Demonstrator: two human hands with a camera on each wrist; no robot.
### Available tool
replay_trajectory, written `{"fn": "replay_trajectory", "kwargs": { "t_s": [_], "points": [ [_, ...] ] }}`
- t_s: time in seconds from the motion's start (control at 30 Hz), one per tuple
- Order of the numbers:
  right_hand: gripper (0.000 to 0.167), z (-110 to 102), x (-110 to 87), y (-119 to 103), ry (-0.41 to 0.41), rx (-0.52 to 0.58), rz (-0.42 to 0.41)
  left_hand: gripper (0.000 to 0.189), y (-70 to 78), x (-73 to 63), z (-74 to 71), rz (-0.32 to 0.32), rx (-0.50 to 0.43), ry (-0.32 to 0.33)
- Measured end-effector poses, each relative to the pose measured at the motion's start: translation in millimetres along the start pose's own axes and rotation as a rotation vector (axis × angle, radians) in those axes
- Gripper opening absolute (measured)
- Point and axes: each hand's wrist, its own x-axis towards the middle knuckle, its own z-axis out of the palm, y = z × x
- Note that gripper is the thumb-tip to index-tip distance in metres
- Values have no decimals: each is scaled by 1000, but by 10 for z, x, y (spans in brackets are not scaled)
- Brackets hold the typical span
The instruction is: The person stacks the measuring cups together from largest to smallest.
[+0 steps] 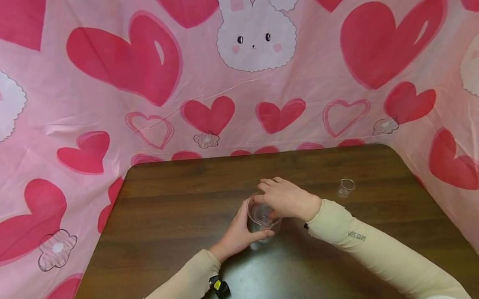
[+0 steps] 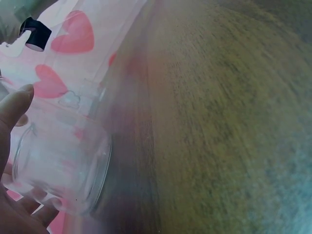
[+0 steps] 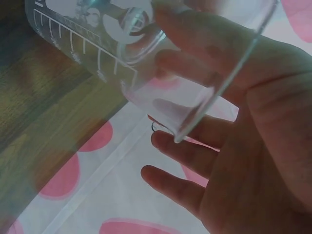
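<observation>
A large clear glass beaker (image 1: 258, 231) stands near the middle of the table, its white scale marks (image 3: 80, 41) showing in the right wrist view. My left hand (image 1: 239, 233) grips its side, thumb towards me and fingers round the far side. From above, my right hand (image 1: 286, 199) reaches into the beaker's mouth. Thumb and index finger are inside, pinching the rim of a smaller glass vessel (image 3: 139, 29), seen through the wall. The other right-hand fingers (image 3: 170, 187) extend outside the large beaker's rim.
A small glass beaker (image 1: 345, 188) stands on the dark wooden table (image 1: 176, 195), to the right behind my right forearm. Pink cloth (image 1: 202, 87) with hearts and rabbits encloses the back and sides. A black wrist camera (image 1: 220, 287) sits on my left sleeve.
</observation>
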Motion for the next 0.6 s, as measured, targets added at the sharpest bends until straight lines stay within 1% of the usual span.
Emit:
{"fn": "replay_trajectory", "kwargs": {
  "t_s": [0.1, 0.33, 0.6],
  "points": [
    [51, -8, -2, 8, 13, 7, -10, 101, -8, 0, 3, 7, -6, 3],
    [48, -61, -39, 16, 12, 60, -14, 101, -17, -2, 7, 7, -11, 7],
    [45, -73, -104, 43, 42, 49, -31, 100, -20, -6, 5, 18, -24, 3]
  ]
}}
